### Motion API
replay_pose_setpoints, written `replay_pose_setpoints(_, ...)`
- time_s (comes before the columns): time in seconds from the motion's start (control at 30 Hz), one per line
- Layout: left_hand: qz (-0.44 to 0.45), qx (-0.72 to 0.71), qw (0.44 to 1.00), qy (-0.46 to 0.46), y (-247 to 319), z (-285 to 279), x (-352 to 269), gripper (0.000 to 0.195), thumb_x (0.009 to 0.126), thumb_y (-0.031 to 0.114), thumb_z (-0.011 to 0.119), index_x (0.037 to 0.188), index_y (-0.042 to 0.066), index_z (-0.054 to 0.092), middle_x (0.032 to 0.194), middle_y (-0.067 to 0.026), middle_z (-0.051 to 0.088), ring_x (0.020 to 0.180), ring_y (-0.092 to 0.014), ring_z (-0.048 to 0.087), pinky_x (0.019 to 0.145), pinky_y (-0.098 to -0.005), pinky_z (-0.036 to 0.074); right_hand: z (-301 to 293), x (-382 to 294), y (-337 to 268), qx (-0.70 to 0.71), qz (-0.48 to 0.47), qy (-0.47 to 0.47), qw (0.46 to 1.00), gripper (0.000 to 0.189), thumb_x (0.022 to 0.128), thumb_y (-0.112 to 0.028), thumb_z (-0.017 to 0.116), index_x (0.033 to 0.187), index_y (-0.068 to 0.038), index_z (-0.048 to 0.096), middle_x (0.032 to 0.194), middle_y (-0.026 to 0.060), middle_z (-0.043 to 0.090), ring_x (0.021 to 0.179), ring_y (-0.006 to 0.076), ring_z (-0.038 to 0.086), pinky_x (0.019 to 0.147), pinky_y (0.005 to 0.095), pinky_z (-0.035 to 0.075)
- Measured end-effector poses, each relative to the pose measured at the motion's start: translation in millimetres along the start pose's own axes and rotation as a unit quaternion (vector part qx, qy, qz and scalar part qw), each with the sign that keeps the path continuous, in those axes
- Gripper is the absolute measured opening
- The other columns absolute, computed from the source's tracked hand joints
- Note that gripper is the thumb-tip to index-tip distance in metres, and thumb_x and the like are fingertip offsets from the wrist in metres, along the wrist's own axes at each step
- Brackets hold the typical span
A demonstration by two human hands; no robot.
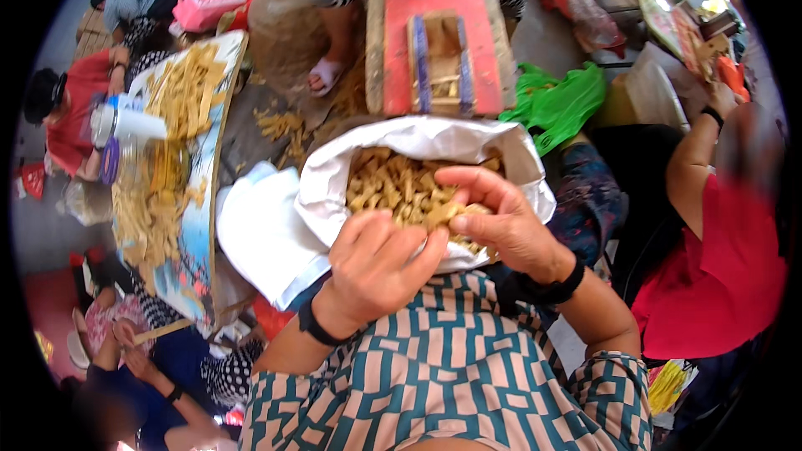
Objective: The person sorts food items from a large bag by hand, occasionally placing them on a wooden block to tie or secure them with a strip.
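Note:
A white sack [401, 138] with a rolled-down rim lies open in front of me. Inside it are many small tan knotted pieces [382, 185], apparently tied from flat strips of food. Over the sack's mouth, my right hand [517, 219] pinches one tan piece [445, 214] between thumb and fingers. My left hand [382, 263] is beside that piece with its fingers curled and back turned up. Its fingertips are close to the piece, but its thumb is hidden, so its grip cannot be made out.
A red-topped wooden bench [438, 0] with a slotted wooden frame [442, 66] stands beyond the sack. To the left, a painted board table [194, 250] bears tan strips [188, 88] and jars [150, 163]. A green plastic bag [561, 100] lies right; co-workers sit on both sides.

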State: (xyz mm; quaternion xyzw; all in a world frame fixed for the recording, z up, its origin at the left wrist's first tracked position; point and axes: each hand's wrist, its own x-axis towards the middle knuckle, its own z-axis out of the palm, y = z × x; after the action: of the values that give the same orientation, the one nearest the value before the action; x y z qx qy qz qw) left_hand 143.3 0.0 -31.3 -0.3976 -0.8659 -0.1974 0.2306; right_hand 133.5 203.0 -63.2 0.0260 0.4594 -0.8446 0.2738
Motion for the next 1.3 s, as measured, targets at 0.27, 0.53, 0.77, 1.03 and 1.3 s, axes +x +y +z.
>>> replay_pose_setpoints(0.27,-0.311,-0.415,0.851,-0.083,-4,17,0,0.016,0.082,0.009,0.074,0.091,-0.002,0.067,0.082,-0.0106,0.071,0.070,-0.017,0.067,0.061,-0.0254,0.051,1,-7,0,-0.051,-0.002,-0.039,0.998,0.050,0.092,-0.005,0.062,0.139,-0.005,0.046,0.094,-0.0024,0.055,0.083,0.0034,0.052,0.072,0.0174,0.043)
replay_pose_setpoints(0.53,-0.503,-0.642,0.579,0.008,-26,8,-1,0.007,0.089,0.008,0.065,0.086,0.002,0.064,0.068,0.0008,0.059,0.052,-0.004,0.049,0.056,-0.0232,0.050,-13,-18,-14,-0.083,-0.015,0.012,0.996,0.048,0.093,-0.007,0.057,0.139,-0.003,0.043,0.061,-0.0085,0.045,0.054,0.0011,0.042,0.052,0.0161,0.034)
replay_pose_setpoints(0.77,-0.518,-0.666,0.535,0.022,-39,15,-11,0.011,0.092,0.011,0.062,0.090,0.000,0.064,0.063,0.0005,0.055,0.051,-0.003,0.047,0.060,-0.0232,0.052,-21,-15,0,-0.360,-0.054,-0.039,0.930,0.021,0.094,-0.015,0.061,0.109,-0.001,0.064,0.064,0.0001,0.054,0.058,0.0062,0.050,0.053,0.0219,0.040)
replay_pose_setpoints(1.03,-0.478,-0.437,0.757,0.082,-48,-9,-15,0.027,0.098,0.022,0.055,0.096,-0.003,0.066,0.068,-0.0033,0.061,0.059,-0.008,0.055,0.060,-0.0225,0.049,-29,-19,-2,-0.754,-0.356,0.026,0.551,0.021,0.075,-0.007,0.066,0.096,-0.004,0.063,0.061,0.0003,0.051,0.055,0.0155,0.055,0.045,0.0300,0.042)
replay_pose_setpoints(1.3,-0.049,-0.103,0.991,-0.067,-14,15,20,0.020,0.081,0.012,0.066,0.100,0.006,0.067,0.087,-0.0056,0.064,0.084,-0.023,0.060,0.085,-0.0394,0.048,-21,-18,-8,-0.766,-0.448,-0.013,0.461,0.028,0.074,-0.010,0.064,0.101,-0.004,0.063,0.063,-0.0026,0.046,0.056,0.0109,0.051,0.044,0.0244,0.036)
